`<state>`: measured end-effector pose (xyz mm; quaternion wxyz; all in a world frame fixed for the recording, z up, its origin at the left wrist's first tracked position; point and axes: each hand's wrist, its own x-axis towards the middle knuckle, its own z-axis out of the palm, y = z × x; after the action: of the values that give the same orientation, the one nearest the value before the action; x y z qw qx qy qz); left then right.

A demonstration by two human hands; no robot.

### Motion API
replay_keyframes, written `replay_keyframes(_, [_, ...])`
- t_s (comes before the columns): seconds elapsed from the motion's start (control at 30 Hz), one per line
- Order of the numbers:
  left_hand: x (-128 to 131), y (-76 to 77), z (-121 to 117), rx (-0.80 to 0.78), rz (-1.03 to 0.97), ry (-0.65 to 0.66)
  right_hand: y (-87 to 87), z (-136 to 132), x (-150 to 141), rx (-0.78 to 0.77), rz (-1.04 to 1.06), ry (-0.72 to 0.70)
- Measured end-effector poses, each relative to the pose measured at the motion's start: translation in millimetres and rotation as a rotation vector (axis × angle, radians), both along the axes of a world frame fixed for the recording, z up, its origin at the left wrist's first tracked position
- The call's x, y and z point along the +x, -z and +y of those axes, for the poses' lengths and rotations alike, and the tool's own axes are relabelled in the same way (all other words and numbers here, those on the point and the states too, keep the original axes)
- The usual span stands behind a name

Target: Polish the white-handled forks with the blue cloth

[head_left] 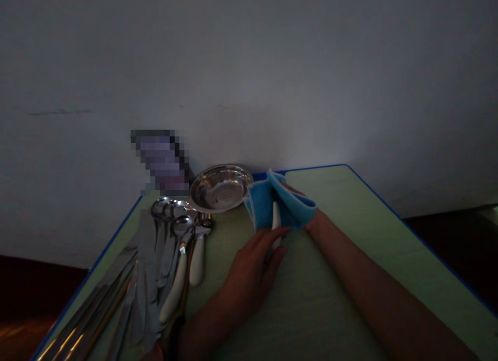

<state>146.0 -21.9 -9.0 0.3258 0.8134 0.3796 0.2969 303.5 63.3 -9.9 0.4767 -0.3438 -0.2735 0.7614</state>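
Observation:
My left hand (pixel 254 260) pinches the lower end of a white-handled utensil (pixel 276 216) above the table. The utensil's upper part is hidden in a folded blue cloth (pixel 261 203), so its kind does not show. The cloth drapes over my right hand (pixel 313 221), which grips it around the utensil; most of that hand's fingers are covered. To the left of my left hand lie a white-handled piece of cutlery (pixel 197 260) and a metal spoon with a white handle (pixel 175 291).
A shallow steel bowl (pixel 223 187) stands at the table's back edge by the wall. Beside it leans a blurred-out screen-like object (pixel 161 164). Several spoons and ladles (pixel 161 208) and long metal utensils (pixel 105 299) cover the left side of the blue-edged green table (pixel 373 236).

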Motion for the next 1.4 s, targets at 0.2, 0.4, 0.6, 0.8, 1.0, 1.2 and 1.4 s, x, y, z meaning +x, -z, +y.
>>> replay_keyframes(0.2, [0.4, 1.4, 1.3, -0.015, 0.004, 0.001, 12.2, 4.8, 3.0, -0.002, -0.034, 0.022])
replay_keyframes(0.4, [1.1, -0.7, 1.6, -0.031, 0.01, -0.001, 13.5, 7.4, -1.0, -0.022, -0.063, 0.061])
replay_keyframes(0.6, [0.5, 0.2, 0.9, -0.017, 0.008, 0.013, 11.8, 4.2, 2.6, 0.0, 0.034, -0.037])
replay_keyframes(0.8, [0.6, 0.5, 2.0, -0.031, 0.008, 0.017, 10.5, 2.3, 3.6, -0.019, 0.033, -0.063])
replay_keyframes(1.0, [0.5, -1.7, 1.0, -0.061, 0.002, 0.001, 11.6, 5.0, 1.6, 0.002, 0.02, 0.016])
replay_keyframes(1.2, [-0.7, 0.0, 1.0, -0.05, -0.032, 0.009, 12.5, 8.6, 0.4, -0.058, 0.068, 0.136])
replay_keyframes(1.4, [-0.2, 3.1, 2.5, -0.049, -0.041, 0.024, 13.7, 9.4, 1.5, -0.081, 0.104, 0.099])
